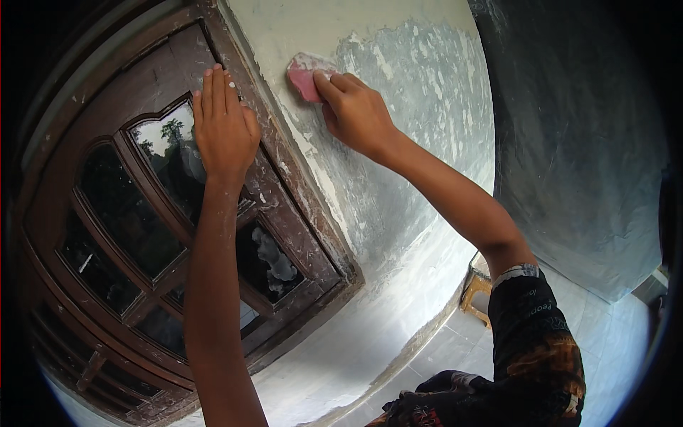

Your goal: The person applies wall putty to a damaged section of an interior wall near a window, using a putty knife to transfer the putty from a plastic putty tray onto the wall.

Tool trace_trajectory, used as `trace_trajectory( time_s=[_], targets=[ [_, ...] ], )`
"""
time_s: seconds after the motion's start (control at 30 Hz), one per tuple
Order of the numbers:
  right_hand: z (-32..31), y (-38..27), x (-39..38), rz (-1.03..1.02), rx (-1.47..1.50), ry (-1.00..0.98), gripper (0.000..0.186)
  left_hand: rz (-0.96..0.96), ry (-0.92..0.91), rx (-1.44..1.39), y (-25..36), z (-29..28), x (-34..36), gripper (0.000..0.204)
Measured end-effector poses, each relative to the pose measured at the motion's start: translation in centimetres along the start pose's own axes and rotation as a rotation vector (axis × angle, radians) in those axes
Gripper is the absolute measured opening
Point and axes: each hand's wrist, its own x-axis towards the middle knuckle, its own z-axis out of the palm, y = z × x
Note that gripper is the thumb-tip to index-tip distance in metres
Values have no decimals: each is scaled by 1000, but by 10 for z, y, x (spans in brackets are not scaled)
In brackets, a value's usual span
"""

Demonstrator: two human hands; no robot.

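Observation:
My right hand (356, 117) pinches a flat pink scraper (304, 78), its upper edge crusted with whitish paint or filler. The scraper lies against the wall (420, 107), where cream paint gives way to a patchy grey area with white flecks. My left hand (225, 132) rests with its fingers stretched out on the brown wooden window (153, 67), over the side of its sash and beside a glass pane. A white fleck shows at its fingertips. The scraper's lower right part is hidden behind my right fingers.
White spatters mark the window's wooden border (284, 167) and its glass panes (165, 142). A dark grey sheet or panel (569, 142) stands at the right. Below, a yellowish stool (478, 295) sits on the pale tiled floor (441, 352) by the wall's foot.

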Motion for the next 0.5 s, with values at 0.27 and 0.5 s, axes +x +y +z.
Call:
trace_trajectory(
  time_s=[0.27,0.5],
  targets=[
    [-17,45,62,130,21,157,19,14,33,20,10,1,7,51],
    [3,-12,-4,-43,16,-18,41,19,9,21,8,0,3,52]
  ],
)
